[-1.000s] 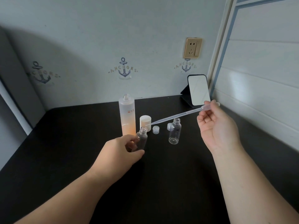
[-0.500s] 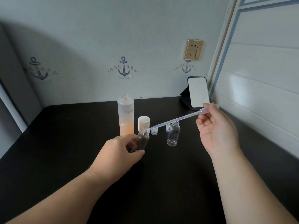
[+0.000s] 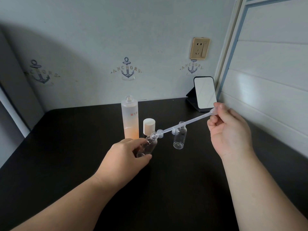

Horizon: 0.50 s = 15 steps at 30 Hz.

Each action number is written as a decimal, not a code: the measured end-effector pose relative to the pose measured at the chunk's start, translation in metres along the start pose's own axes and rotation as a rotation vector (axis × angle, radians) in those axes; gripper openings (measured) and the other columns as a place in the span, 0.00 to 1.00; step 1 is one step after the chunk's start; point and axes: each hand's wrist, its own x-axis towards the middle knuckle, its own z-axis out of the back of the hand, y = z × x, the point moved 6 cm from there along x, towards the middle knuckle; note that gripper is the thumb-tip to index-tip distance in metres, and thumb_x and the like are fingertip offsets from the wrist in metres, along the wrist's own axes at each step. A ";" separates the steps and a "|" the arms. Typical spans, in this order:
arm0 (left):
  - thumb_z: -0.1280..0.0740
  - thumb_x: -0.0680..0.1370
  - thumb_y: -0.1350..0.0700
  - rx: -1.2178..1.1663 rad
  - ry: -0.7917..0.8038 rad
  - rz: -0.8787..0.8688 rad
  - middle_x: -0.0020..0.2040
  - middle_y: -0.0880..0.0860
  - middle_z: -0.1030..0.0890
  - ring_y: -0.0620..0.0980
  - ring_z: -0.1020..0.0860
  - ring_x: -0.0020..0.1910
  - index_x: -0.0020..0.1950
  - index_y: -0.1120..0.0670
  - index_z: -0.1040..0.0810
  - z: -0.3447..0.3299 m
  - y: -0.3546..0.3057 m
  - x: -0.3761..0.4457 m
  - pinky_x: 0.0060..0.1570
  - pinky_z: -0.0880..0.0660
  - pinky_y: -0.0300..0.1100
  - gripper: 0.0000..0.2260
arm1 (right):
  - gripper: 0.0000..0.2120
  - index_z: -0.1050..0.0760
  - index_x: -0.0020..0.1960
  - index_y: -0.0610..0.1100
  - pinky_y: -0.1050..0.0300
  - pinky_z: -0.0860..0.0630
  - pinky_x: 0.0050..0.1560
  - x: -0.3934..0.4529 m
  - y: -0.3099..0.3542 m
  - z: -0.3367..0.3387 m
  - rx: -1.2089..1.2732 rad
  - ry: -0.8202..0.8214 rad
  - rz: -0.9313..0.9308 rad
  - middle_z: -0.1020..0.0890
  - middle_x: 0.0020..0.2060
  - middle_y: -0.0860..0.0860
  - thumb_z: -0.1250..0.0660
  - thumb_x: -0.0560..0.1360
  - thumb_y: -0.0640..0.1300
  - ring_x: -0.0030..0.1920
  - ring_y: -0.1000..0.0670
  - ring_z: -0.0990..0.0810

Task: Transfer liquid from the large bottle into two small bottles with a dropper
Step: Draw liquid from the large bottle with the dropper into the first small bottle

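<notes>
Clear thin plastic, the small bottle (image 3: 148, 144) tilts just in front of the large bottle (image 3: 130, 117), light and tippy; your left hand (image 3: 126, 157) grips its body. Your right hand (image 3: 228, 130) pinches the soft dropper (image 3: 185, 123) bulb, tip at its mouth.

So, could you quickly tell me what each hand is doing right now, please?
Left hand: holding the tilted small clear bottle.
Right hand: pinching the bulb end of the dropper.
</notes>
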 end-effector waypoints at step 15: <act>0.27 0.73 0.44 0.017 0.021 0.002 0.45 0.38 0.22 0.38 0.23 0.43 0.63 0.38 0.21 -0.001 -0.003 -0.001 0.43 0.25 0.31 0.18 | 0.14 0.14 0.39 0.43 0.64 0.29 0.35 -0.001 0.005 -0.001 -0.051 0.020 0.071 0.17 0.35 0.50 0.33 0.80 0.35 0.34 0.54 0.24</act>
